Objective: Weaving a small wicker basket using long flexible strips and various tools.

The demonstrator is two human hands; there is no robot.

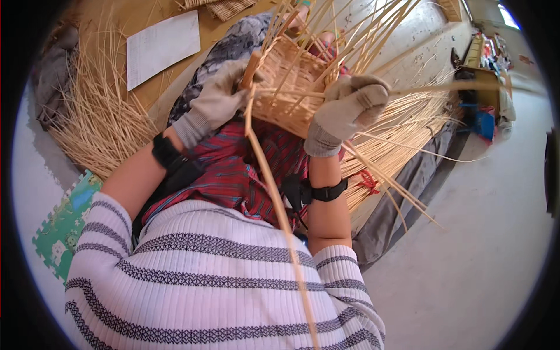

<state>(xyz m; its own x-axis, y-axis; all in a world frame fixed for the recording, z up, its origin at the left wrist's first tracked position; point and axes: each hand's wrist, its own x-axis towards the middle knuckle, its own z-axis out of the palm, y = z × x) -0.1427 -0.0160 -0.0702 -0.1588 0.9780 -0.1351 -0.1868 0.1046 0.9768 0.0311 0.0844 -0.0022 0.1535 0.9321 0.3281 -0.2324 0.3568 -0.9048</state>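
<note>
A half-woven wicker basket (pixel 286 111) rests tilted on my lap, with long loose strands fanning up from its far side. Wearing a pale knit glove, my left hand (pixel 224 90) is closed on the basket's near left edge, beside a thicker wooden piece (pixel 251 70). My right hand (pixel 352 108), gloved too, is closed at the basket's right side around a wicker strand (pixel 431 88). That strand stretches far to the right, where it blurs. From the left corner, another long strand (pixel 274 192) bends down across my lap and sweater.
Heaps of loose wicker strands lie at the left (pixel 105 111) and at the right on a grey cloth (pixel 373 233), the right one with a red tie (pixel 368 182). A white paper sheet (pixel 163 48) and a green foam mat (pixel 67 227) lie left. Strand ends jut out right.
</note>
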